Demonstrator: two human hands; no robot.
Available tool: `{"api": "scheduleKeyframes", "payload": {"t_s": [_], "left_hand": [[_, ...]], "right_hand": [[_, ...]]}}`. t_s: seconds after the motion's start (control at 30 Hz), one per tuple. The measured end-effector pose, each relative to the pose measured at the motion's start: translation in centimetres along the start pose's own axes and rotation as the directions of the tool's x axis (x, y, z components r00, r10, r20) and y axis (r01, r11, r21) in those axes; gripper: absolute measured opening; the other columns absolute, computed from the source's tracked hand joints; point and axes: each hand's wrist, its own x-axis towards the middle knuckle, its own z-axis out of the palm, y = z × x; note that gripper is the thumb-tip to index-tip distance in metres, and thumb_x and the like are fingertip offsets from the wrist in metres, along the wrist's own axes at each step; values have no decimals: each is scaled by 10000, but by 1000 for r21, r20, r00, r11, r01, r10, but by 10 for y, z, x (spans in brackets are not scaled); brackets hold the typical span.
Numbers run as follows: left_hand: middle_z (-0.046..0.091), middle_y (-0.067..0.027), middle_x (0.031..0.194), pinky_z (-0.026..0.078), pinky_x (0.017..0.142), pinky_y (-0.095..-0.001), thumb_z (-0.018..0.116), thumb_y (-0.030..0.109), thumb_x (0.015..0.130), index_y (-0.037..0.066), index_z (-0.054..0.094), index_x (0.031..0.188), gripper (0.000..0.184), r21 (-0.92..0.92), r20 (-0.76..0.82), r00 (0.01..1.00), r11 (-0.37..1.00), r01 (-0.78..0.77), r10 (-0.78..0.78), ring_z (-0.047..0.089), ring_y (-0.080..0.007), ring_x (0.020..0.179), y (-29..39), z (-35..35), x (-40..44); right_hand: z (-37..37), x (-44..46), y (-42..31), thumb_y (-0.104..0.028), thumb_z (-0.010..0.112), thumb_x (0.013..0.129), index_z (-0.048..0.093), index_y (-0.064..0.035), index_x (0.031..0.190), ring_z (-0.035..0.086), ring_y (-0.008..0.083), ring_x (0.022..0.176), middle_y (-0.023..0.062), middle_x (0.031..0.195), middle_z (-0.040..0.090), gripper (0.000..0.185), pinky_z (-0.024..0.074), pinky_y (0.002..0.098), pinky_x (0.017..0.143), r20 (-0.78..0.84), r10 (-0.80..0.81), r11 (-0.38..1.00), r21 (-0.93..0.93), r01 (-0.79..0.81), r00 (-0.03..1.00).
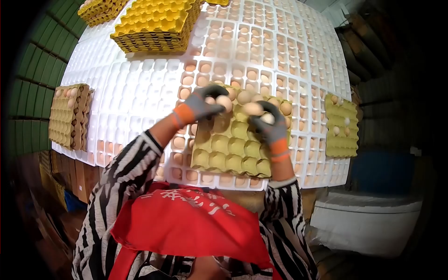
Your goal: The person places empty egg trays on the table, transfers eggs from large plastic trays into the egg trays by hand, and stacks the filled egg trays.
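Grey gloves with orange cuffs cover both of my hands. My left hand [205, 103] is closed round eggs [224, 103] above the upper left part of a yellow-green egg tray [224, 161]. To its right, my right hand [272, 122] grips a pale egg [267, 118], with a browner egg [253, 109] at its fingertips. More eggs sit in the tray's far rows, while its near cups hold none. Beneath the tray lie white foam trays [233, 184] with eggs in many of their pockets.
A tall stack of yellow egg trays [156, 28] stands at the back, with another stack [100, 11] farther left. Trays bearing a few eggs lie at the left edge [65, 116] and right edge [342, 126]. A white wrapped block [366, 226] is at lower right.
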Motion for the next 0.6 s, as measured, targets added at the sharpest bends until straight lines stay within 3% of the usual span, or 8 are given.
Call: {"api": "scheduleKeyframes", "payload": {"t_s": [0.1,0.2,0.23,0.3,0.4,0.5,0.53,0.6], "left_hand": [[670,-43,1146,549,703,-275,655,201,898,74,572,1378,504,-639,-25,998,767,-54,49,661,-154,852,-16,-49,-14],[624,-20,1198,542,701,-268,692,263,915,122,596,1370,486,-181,-99,992,982,54,-73,641,-144,910,-7,-68,-7],[635,-28,1171,555,735,-325,719,262,893,159,640,1315,442,191,-161,972,972,-138,170,660,-191,931,-13,-63,6],[637,-75,1201,564,783,-408,715,255,855,154,681,1208,369,782,-90,862,571,-249,499,679,-272,955,-25,-46,22],[597,-125,1277,553,842,-466,725,309,798,117,668,1099,361,950,60,990,298,-95,126,666,-350,1020,-25,-14,55],[556,-118,1320,549,853,-472,745,363,790,137,660,1104,396,911,-33,983,409,-44,179,658,-362,1035,-10,-21,23],[548,-124,1317,554,848,-464,749,379,791,162,669,1121,402,821,-104,946,564,-93,307,659,-360,1031,-10,-33,-4],[546,-145,1282,573,839,-423,777,412,778,228,693,1171,441,648,-236,811,709,-279,535,668,-346,996,-30,-56,-55]], "right_hand": [[-31,4,11,-111,717,813,682,-84,1168,636,264,1064,148,1269,598,358,553,363,842,-62,-136,911,384,150,989],[-42,29,5,-117,757,776,693,-163,1217,607,337,1143,165,1328,542,448,530,395,941,-20,-331,939,-107,327,944],[-34,36,-11,-144,788,760,684,-183,1245,592,351,1178,154,1350,531,498,519,418,971,11,-405,889,-231,396,914],[-15,41,-36,-229,815,750,678,-233,1258,579,322,1224,95,1449,481,526,521,428,973,112,-219,557,-801,219,969],[6,55,-39,-281,853,683,652,-217,1280,586,368,1189,149,1413,523,633,513,430,980,90,-62,351,-930,107,994],[-11,52,2,-232,769,798,663,-119,1199,665,301,991,126,1237,631,429,558,408,809,59,-468,515,-793,326,882],[-12,43,2,-211,749,831,652,-98,1203,657,259,948,111,1193,635,401,549,360,743,-112,-287,831,-523,189,951],[0,10,-27,-169,717,882,626,-55,1220,630,181,898,81,1119,637,368,521,276,646,-179,80,997,35,-75,981]]}}
